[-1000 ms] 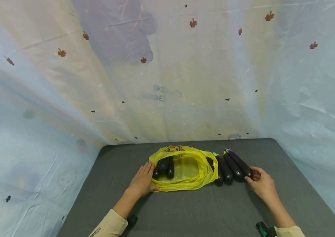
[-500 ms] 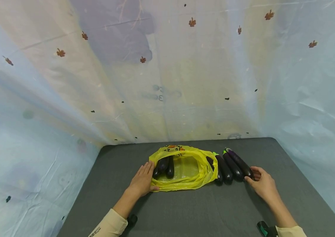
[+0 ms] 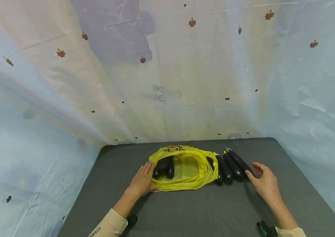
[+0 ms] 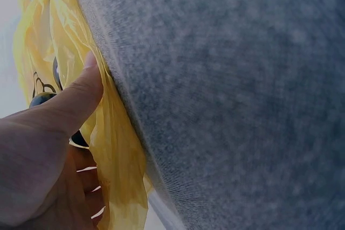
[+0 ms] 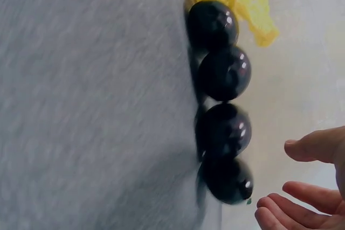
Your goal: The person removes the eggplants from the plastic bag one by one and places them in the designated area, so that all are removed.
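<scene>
A yellow plastic bag [image 3: 185, 185] lies on its side with its mouth gaping toward me. Inside, at its left, are several dark eggplants [image 3: 170, 168]. My left hand [image 3: 141, 180] rests against the bag's left edge, fingers straight and thumb spread; the left wrist view has the thumb lying on the yellow plastic [image 4: 117, 149]. To the right of the bag, several eggplants [image 3: 224, 168] lie side by side, one partly hidden by the bag. Beside the rightmost eggplant [image 3: 238, 160] is my right hand [image 3: 265, 183], thumb and fingers apart, holding nothing. The right wrist view shows a gap between this hand and the eggplants' rounded ends [image 5: 229, 180].
Everything lies on a dark grey table [image 3: 191, 212] with rounded far corners. A pale plastic sheet [image 3: 185, 82] with leaf prints hangs behind and at both sides. A black device [image 3: 264, 227] sits at the right wrist.
The right hand's fingers have spread and drawn slightly back from the lower end of the rightmost eggplant, which stays in place. The left hand and the bag have not visibly moved.
</scene>
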A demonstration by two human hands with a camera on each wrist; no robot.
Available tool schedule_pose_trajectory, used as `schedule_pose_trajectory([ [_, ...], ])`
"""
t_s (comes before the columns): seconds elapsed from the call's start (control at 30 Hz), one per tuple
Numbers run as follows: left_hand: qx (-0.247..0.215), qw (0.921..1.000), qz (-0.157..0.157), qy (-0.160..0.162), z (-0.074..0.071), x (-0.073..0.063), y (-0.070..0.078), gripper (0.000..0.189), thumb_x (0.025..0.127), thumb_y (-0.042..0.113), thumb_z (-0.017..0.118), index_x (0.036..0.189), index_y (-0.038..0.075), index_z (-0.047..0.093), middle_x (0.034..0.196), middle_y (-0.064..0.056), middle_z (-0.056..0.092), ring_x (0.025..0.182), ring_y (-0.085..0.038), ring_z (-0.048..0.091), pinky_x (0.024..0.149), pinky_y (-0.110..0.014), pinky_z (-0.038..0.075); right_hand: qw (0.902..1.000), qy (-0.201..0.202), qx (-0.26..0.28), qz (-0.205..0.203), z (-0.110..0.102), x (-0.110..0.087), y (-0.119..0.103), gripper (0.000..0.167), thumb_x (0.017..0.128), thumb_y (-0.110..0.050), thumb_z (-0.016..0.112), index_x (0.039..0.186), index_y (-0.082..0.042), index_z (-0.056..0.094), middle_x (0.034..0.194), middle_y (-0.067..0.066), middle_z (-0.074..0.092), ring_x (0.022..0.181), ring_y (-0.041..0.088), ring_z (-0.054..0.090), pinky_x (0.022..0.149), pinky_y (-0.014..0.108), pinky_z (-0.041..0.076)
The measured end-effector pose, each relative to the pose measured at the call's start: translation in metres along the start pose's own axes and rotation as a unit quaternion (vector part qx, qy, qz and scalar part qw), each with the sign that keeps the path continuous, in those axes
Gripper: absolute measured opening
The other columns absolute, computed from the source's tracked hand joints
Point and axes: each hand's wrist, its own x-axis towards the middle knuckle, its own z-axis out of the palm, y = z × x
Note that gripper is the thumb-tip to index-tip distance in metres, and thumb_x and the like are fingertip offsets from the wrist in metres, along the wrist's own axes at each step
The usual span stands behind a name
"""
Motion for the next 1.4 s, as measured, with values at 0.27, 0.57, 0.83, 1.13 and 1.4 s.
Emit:
schedule_pose_trajectory([
  [0.27,-0.003,1.0,-0.003,0.002,0.002,0.001,0.0,0.113,0.092,0.058,0.079,0.17,-0.001,0.023,0.177,-0.019,0.02,0.164,-0.036,0.02,0.134,-0.051,0.019,0.9991,0.021,0.016,-0.032,0.005,-0.003,-0.021,0.051,0.101,-0.019,0.078,0.142,0.008,0.061,0.135,0.033,0.063,0.119,0.052,0.065,0.096,0.069,0.052],
  [0.57,-0.005,1.0,-0.006,0.0,0.003,0.001,-0.001,0.113,0.092,0.058,0.08,0.17,0.0,0.023,0.177,-0.019,0.02,0.165,-0.036,0.02,0.134,-0.05,0.019,0.9978,0.015,0.041,-0.05,0.017,-0.007,-0.047,0.05,0.1,-0.016,0.079,0.142,0.005,0.063,0.135,0.029,0.064,0.12,0.048,0.065,0.1,0.066,0.053],
  [0.83,-0.004,1.0,-0.005,0.002,0.004,0.001,-0.002,0.112,0.092,0.058,0.08,0.17,-0.001,0.023,0.177,-0.019,0.02,0.164,-0.036,0.02,0.134,-0.05,0.019,0.9952,-0.003,0.067,-0.071,0.032,-0.009,-0.069,0.047,0.1,-0.015,0.08,0.14,0.003,0.065,0.137,0.024,0.065,0.12,0.043,0.067,0.103,0.062,0.054],
  [1.13,-0.01,0.9999,-0.008,0.0,0.002,-0.001,-0.001,0.112,0.092,0.057,0.08,0.17,0.0,0.024,0.177,-0.019,0.02,0.164,-0.036,0.02,0.134,-0.051,0.018,0.9906,-0.033,0.089,-0.098,0.052,-0.012,-0.088,0.044,0.099,-0.012,0.08,0.139,0.002,0.066,0.136,0.019,0.067,0.12,0.036,0.067,0.103,0.056,0.057],
  [1.4,-0.006,1.0,-0.005,-0.001,0.002,0.0,0.0,0.113,0.092,0.058,0.08,0.17,0.0,0.023,0.177,-0.019,0.02,0.164,-0.036,0.02,0.134,-0.05,0.018,0.9868,-0.058,0.1,-0.113,0.068,-0.014,-0.102,0.045,0.098,-0.014,0.081,0.138,0.001,0.067,0.136,0.017,0.067,0.12,0.036,0.069,0.104,0.057,0.057],
])
